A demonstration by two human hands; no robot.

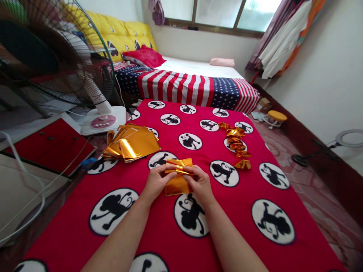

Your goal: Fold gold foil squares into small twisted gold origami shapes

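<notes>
Two arms (121,234) stretch over the red monkey cloth (235,200), and I see the left hand (157,182) and right hand (201,184) both pinching one gold paper (178,185), with a gold stack (138,143) on its left and crinkly gold bits (237,145) on its right.

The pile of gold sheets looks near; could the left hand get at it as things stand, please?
Probably yes: patterned cloth lies between the left hand and the pile, with nothing blocking, though that hand pinches a gold sheet.

Glossy, metallic-looking sheet (178,187) (the cloth (232,215), matt)
</notes>
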